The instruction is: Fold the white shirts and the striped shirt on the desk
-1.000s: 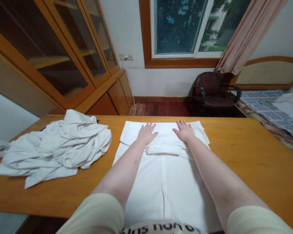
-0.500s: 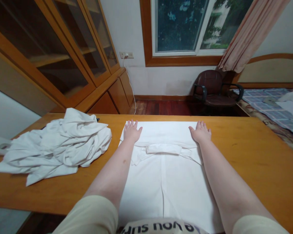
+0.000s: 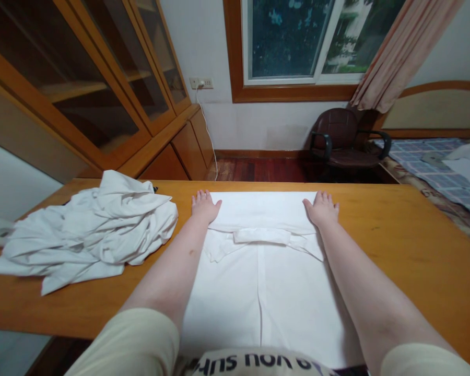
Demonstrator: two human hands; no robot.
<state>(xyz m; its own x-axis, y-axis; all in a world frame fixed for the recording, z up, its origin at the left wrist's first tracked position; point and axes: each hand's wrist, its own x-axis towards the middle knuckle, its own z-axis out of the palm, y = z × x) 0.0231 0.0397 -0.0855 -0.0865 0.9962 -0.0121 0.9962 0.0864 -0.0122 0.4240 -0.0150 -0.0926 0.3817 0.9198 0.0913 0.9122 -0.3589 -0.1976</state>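
Observation:
A white shirt (image 3: 235,292) lies flat on the wooden table (image 3: 407,250), its far end folded over into a straight band. Its collar (image 3: 262,236) shows just below that band, and the front placket runs down the middle toward my body. My left hand (image 3: 206,207) rests flat on the band's left edge, fingers spread, with the fingertips near the far side of the table. Across from it, my right hand (image 3: 321,209) presses flat on the band's right edge, thumb pointing inward. Neither hand grips the cloth.
A crumpled heap of white cloth (image 3: 97,224) lies on the table's left part. Beyond the table are a glass-door cabinet (image 3: 113,151), a brown armchair (image 3: 339,136) and a bed (image 3: 434,162). A white cord (image 3: 207,125) hangs from a wall socket.
My left hand has slid a little to the left, onto the outer edge of the folded band. My right hand stays in nearly the same place on the cloth.

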